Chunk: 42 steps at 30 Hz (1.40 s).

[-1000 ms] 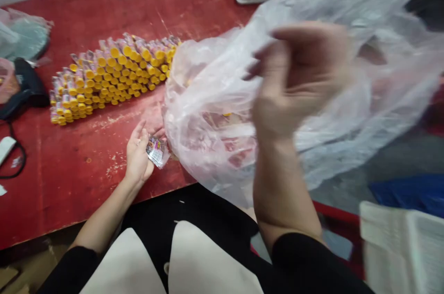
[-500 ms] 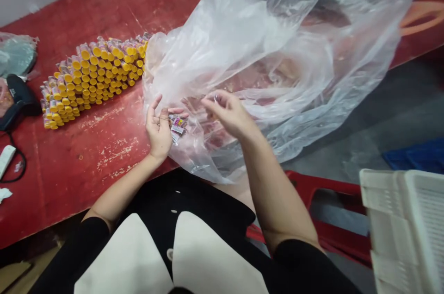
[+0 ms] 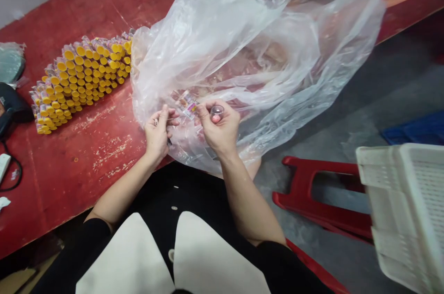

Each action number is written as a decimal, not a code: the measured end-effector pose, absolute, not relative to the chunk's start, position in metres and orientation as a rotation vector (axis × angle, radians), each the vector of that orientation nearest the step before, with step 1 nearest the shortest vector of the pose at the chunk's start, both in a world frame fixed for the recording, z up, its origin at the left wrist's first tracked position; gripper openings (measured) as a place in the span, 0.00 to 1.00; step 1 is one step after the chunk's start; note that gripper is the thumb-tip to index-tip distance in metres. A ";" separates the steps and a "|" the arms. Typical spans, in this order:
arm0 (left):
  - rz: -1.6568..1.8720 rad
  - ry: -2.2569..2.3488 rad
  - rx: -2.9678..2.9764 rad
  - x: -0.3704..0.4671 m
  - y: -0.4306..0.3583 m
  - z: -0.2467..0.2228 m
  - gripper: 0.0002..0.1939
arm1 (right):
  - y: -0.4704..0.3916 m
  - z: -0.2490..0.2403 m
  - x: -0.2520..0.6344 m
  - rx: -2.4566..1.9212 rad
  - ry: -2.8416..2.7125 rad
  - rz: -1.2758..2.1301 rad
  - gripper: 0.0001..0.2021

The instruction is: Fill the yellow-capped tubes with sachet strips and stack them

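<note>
My right hand [image 3: 222, 132] is closed, with a small clear round capsule [image 3: 217, 112] showing at its curled fingers and something pink inside it. Its thumb and forefinger pinch the edge of a small printed plastic packet [image 3: 188, 104]. Close by on the left, my left hand [image 3: 157, 133] has its thumb and fingers drawn together, and a small dark piece [image 3: 169, 140] pokes out below them. What the left fingers grip is mostly hidden. Both hands are over the edge of a large clear plastic bag [image 3: 222, 16] spread across the red table [image 3: 111, 141].
Yellow-ended tubes [image 3: 83, 71] lie stacked in a long pile left of the bag. A black device [image 3: 14, 102] with a cable sits at the far left. A red stool [image 3: 322, 192] and a white plastic crate [image 3: 385, 210] stand at the right, with a blue item [image 3: 416, 127] behind.
My right hand has come down and left, now with the capsule and packet at its fingers. My left hand has gone from spread fingers to closed. The view has shifted slightly right.
</note>
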State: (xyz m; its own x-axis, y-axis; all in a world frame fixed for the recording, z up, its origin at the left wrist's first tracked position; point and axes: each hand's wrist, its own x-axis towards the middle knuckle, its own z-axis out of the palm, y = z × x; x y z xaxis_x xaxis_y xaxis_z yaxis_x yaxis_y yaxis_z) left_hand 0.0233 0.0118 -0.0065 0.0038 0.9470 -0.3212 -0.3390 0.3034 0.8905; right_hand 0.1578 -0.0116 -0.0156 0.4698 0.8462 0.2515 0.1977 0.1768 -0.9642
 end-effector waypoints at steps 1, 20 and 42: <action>1.119 1.122 0.660 0.024 0.012 -0.005 0.21 | -0.013 -0.016 0.159 -1.360 -1.039 0.542 0.12; 1.119 1.008 0.397 0.040 0.020 0.002 0.23 | -0.031 -0.013 0.165 -1.278 -1.100 0.858 0.20; 0.989 0.964 0.478 0.033 0.008 0.021 0.21 | -0.066 -0.001 0.166 -1.294 -1.420 0.265 0.22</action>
State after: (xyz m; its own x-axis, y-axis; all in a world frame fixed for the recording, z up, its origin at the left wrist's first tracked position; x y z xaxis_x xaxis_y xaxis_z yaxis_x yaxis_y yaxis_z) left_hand 0.0334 0.0081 0.0209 0.2045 0.8650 -0.4582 -0.4803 0.4965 0.7230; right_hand 0.1656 -0.0657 -0.0011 0.2455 0.7921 0.5589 0.5373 0.3687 -0.7585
